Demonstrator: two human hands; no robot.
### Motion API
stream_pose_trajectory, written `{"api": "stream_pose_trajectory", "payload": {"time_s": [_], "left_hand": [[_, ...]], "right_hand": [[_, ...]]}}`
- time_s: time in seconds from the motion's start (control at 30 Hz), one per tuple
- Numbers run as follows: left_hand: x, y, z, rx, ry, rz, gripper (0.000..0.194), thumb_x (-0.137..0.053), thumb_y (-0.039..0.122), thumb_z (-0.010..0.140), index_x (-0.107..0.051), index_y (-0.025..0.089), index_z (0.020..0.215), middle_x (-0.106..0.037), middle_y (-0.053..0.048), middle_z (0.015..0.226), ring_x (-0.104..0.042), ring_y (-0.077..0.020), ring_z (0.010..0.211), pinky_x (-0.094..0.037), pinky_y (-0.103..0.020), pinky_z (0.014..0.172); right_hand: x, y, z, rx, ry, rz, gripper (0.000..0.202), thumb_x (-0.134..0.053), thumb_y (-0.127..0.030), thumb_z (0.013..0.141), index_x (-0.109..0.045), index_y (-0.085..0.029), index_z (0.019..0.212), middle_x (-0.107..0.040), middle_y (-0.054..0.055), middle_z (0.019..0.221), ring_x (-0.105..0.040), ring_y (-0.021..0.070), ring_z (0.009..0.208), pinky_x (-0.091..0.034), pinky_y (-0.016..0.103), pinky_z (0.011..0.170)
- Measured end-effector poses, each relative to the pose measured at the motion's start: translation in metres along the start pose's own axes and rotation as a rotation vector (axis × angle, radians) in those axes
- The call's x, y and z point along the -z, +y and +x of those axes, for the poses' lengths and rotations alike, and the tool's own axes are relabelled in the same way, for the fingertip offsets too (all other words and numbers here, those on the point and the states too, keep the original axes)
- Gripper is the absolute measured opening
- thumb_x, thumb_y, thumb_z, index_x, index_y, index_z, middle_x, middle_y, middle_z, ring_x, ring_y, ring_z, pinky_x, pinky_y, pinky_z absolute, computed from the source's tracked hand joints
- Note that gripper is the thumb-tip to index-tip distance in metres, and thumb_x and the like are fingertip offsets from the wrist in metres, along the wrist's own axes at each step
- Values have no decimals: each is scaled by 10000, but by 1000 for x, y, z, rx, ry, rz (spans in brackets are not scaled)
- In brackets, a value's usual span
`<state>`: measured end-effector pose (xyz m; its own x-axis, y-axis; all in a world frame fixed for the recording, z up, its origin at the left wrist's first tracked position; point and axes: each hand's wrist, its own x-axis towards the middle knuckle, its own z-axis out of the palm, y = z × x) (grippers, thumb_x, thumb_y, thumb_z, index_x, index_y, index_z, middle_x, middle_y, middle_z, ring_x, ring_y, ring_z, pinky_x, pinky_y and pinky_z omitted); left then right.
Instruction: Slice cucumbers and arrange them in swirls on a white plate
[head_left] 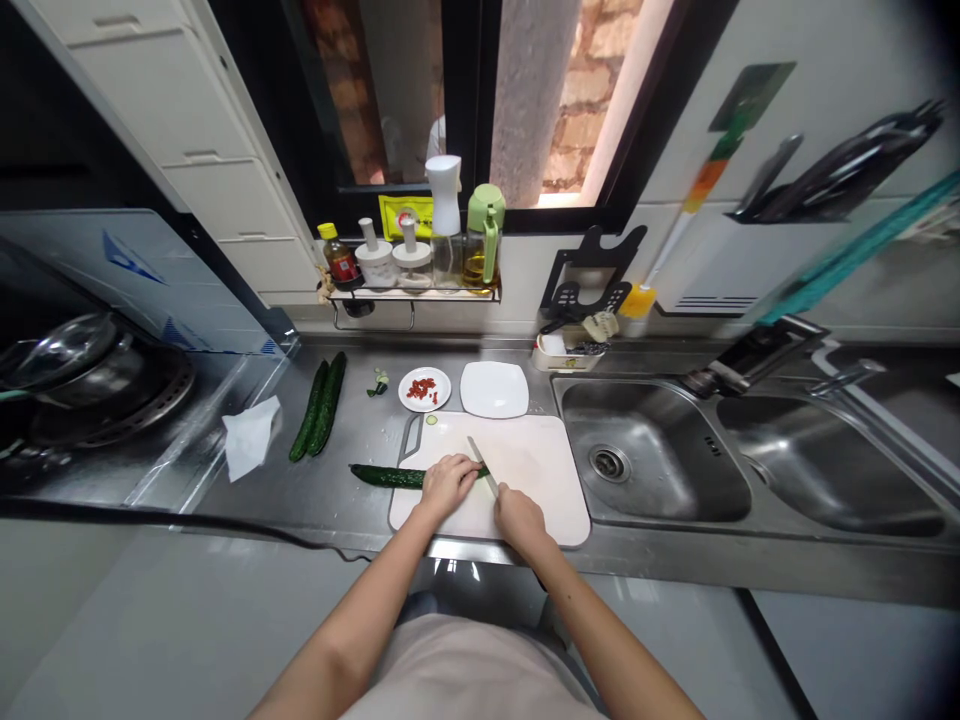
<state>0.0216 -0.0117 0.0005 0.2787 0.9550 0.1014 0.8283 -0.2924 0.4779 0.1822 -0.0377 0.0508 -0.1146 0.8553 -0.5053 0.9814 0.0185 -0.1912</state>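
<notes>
A long dark green cucumber (386, 477) lies across the left part of a white cutting board (559, 500), its left end past the board's edge. My left hand (448, 484) is closed over it near its right end. In my right hand (520, 517) is a knife (484, 465), its handle gripped and its blade touching or very near the cucumber's right end. A small pale cucumber slice (431, 420) rests at the board's upper left corner. Behind the board stand a white plate (493, 390) and a small round dish (405, 376) with red chopped pieces (422, 390).
Two cucumbers (318, 405) and a white tissue (251, 437) lie on the steel counter at left, with green scraps (378, 382) nearer the dish. A double sink (652, 450) adjoins the board's right side. Bottles stand on a wall rack (416, 295); a pot (82, 375) is far left.
</notes>
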Motion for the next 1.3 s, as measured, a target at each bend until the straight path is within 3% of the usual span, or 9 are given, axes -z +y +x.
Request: {"api": "stream_pose_trajectory", "payload": {"time_s": [0.23,0.97,1.3], "left_hand": [[-1,-1,1,2,-8,-3,246,-486,333,936,-688,324,1075,-663,3,1042,-577,-147,963,-467,-252,783],[3,3,-1,12,-11,-4,263,-465,339,949,-684,309,1091,-668,-4,1066,-576,-155,970,-459,-268,826],[5,2,2,-37,-44,34,270,-457,335,951,-684,303,1092,-683,-26,1017,-598,-173,962,-446,-294,856]], "right_hand": [[-7,7,-18,-47,-21,-5,286,-333,-160,939,-553,-131,1119,-686,170,1027,-660,247,990,-432,308,745],[-4,21,-38,-34,-69,-20,298,-346,-166,928,-555,-127,1137,-684,173,1056,-656,244,993,-417,302,736],[-2,34,-29,-1,13,13,296,-340,-237,937,-592,-157,1068,-697,135,1005,-656,232,946,-390,286,708]]}}
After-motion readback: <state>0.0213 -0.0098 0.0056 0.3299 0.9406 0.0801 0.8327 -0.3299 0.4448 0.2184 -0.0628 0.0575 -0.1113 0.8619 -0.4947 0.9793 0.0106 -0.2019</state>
